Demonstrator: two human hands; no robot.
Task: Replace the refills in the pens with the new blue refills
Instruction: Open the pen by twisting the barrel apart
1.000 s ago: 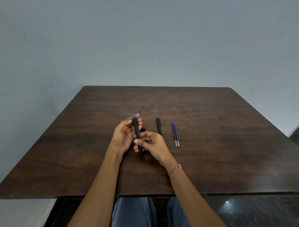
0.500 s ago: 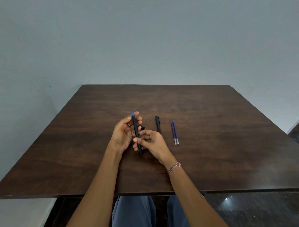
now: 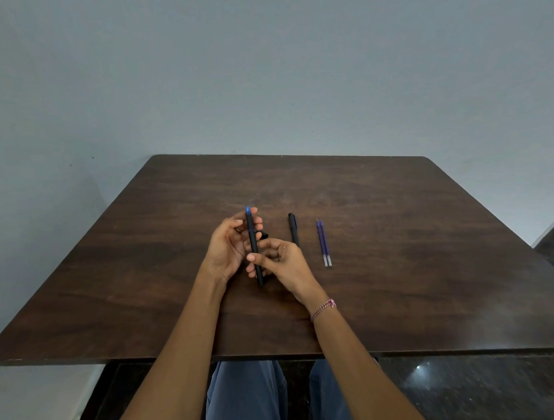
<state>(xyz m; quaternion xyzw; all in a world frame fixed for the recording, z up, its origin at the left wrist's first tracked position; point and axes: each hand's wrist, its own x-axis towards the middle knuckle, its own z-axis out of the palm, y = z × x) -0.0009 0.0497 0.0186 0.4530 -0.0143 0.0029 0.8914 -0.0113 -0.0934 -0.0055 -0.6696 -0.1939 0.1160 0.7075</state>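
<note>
A black pen with a blue tip [image 3: 252,239] stands nearly upright between both hands above the middle of the brown table [image 3: 399,268]. My left hand [image 3: 228,247] cups its upper half, fingers around the blue end. My right hand [image 3: 281,263] pinches its lower barrel with thumb and fingers. A small black piece [image 3: 264,234], perhaps a cap, peeks out behind the fingers. A second black pen [image 3: 293,225] lies on the table just right of my hands. Two blue refills [image 3: 323,242] lie side by side further right.
The table stands against a pale wall. Its near edge crosses above my lap, and a dark glossy floor [image 3: 467,392] shows below and at the right.
Both hands and the pen sit about where they were. The view has tilted slightly, and the fingers have shifted a little on the barrel.
</note>
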